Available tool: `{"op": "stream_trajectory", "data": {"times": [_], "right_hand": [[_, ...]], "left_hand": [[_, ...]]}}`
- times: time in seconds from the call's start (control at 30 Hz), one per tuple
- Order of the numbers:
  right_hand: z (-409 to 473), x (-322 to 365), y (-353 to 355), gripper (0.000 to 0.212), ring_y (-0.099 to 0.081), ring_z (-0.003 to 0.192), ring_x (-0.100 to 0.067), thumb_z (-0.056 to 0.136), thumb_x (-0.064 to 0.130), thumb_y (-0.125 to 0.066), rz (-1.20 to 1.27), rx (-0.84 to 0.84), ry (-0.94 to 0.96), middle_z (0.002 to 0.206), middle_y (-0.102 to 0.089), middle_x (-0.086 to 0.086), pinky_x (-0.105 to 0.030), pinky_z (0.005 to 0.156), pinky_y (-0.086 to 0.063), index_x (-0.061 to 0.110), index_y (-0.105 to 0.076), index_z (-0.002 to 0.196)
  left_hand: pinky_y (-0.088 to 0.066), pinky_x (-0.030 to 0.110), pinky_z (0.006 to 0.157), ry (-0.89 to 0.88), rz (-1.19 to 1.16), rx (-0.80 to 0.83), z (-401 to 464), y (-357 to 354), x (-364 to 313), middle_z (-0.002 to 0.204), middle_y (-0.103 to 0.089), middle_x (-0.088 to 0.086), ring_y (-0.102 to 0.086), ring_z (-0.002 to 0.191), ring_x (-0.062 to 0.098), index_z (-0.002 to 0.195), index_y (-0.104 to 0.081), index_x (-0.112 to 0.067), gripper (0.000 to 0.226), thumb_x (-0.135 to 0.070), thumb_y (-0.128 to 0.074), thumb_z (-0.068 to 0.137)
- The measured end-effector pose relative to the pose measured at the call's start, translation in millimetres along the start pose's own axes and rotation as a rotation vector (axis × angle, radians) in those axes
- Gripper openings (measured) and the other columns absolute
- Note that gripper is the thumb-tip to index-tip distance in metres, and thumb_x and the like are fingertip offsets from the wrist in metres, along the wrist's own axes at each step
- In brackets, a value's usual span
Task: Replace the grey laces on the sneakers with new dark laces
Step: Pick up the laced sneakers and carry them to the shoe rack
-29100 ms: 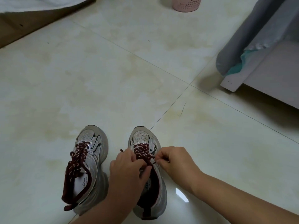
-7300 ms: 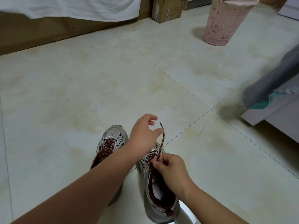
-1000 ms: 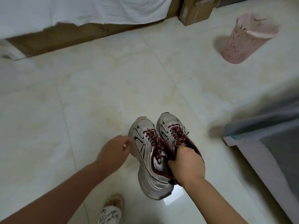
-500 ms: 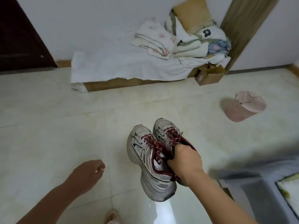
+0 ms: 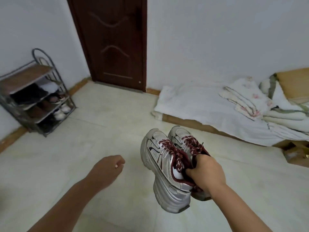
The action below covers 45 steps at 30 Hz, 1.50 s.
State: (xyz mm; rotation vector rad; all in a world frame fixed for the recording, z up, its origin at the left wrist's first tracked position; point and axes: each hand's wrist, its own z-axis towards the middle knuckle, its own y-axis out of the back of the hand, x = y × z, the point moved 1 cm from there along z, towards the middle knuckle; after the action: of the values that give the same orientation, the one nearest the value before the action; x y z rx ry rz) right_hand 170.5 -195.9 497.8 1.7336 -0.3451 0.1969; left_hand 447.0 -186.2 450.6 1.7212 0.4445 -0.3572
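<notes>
With its fingers hooked into both collars, the right hand [image 5: 204, 173] grips the sneakers [image 5: 168, 166] together off the floor [image 5: 83, 148], lower centre of frame, toes pointing up and away. Dark red laces [image 5: 173, 153] run through both. The left hand [image 5: 108, 171] hangs lower left, loosely curled, holding nothing; a rack [image 5: 33, 94] stands far left.

Sneakers [image 5: 168, 166] right of shoe rack [image 5: 36, 96]
</notes>
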Motion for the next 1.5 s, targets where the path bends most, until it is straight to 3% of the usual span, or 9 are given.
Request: {"op": "stream_trajectory", "data": {"times": [0.37,0.63,0.83,1.0,1.1,1.23,1.33,1.5], "right_hand": [[116,114,-26,0.03,-0.057,0.069,-0.019,0.072,0.039,-0.067,-0.101,0.098,0.318,0.067,-0.052,0.008,-0.024,0.053,-0.038,0.023,-0.042,0.063],[218,208,-33,0.018,-0.055,0.066,-0.016,0.078,0.032,-0.061,-0.15,0.135,0.591,0.064,-0.049,0.01,-0.02,0.048,-0.034,0.024,-0.046,0.073],[266,290,-50,0.018,-0.051,0.066,-0.013,0.079,0.033,-0.059,-0.143,0.181,0.752,0.064,-0.044,0.012,-0.02,0.058,-0.038,0.024,-0.044,0.077],[305,362,-70,0.021,-0.051,0.067,-0.013,0.08,0.032,-0.059,-0.145,0.237,0.78,0.067,-0.048,0.011,-0.019,0.053,-0.037,0.025,-0.041,0.071],[332,407,-81,0.027,-0.051,0.069,-0.014,0.08,0.032,-0.058,-0.176,0.253,0.763,0.068,-0.046,0.01,-0.017,0.048,-0.033,0.025,-0.037,0.066],[375,458,-90,0.022,-0.051,0.072,-0.016,0.078,0.035,-0.058,-0.215,0.246,0.719,0.071,-0.046,0.01,-0.02,0.056,-0.037,0.024,-0.041,0.069],[409,486,-94,0.024,-0.053,0.074,-0.017,0.076,0.035,-0.058,-0.235,0.252,0.674,0.071,-0.048,0.009,-0.022,0.061,-0.039,0.024,-0.039,0.066],[474,535,-101,0.026,-0.054,0.078,-0.018,0.072,0.035,-0.06,-0.256,0.28,0.63,0.077,-0.05,0.007,-0.023,0.062,-0.039,0.023,-0.039,0.064]], "left_hand": [[-0.035,0.012,0.074,0.302,-0.088,-0.178,20,63,80,0.097,-0.056,-0.01,-0.052,0.082,0.005,0.103,-0.059,-0.023,0.016,-0.022,-0.047,0.094],[-0.038,0.014,0.075,0.474,-0.1,-0.287,75,100,104,0.113,-0.061,-0.006,-0.053,0.086,0.007,0.113,-0.06,-0.018,0.024,-0.021,-0.045,0.094],[-0.033,0.002,0.063,0.607,-0.107,-0.269,90,116,150,0.104,-0.058,-0.01,-0.049,0.08,0.003,0.112,-0.059,-0.019,0.023,-0.021,-0.044,0.095],[-0.033,0.003,0.063,0.671,-0.12,-0.287,121,150,214,0.097,-0.055,-0.013,-0.046,0.071,0.0,0.093,-0.05,-0.032,0.012,-0.021,-0.045,0.094],[-0.033,0.007,0.066,0.695,-0.1,-0.293,146,177,260,0.093,-0.055,-0.015,-0.047,0.07,0.0,0.08,-0.041,-0.04,0.023,-0.022,-0.045,0.094],[-0.034,0.006,0.064,0.688,-0.088,-0.28,187,214,315,0.094,-0.054,-0.013,-0.048,0.075,0.001,0.09,-0.045,-0.034,0.013,-0.022,-0.044,0.095],[-0.033,0.013,0.071,0.682,-0.09,-0.254,221,239,348,0.097,-0.053,-0.011,-0.048,0.083,0.005,0.094,-0.049,-0.031,0.011,-0.021,-0.043,0.095],[-0.034,0.01,0.071,0.666,-0.129,-0.245,290,273,388,0.097,-0.054,-0.012,-0.048,0.081,0.004,0.091,-0.045,-0.032,0.012,-0.021,-0.043,0.095]]}}
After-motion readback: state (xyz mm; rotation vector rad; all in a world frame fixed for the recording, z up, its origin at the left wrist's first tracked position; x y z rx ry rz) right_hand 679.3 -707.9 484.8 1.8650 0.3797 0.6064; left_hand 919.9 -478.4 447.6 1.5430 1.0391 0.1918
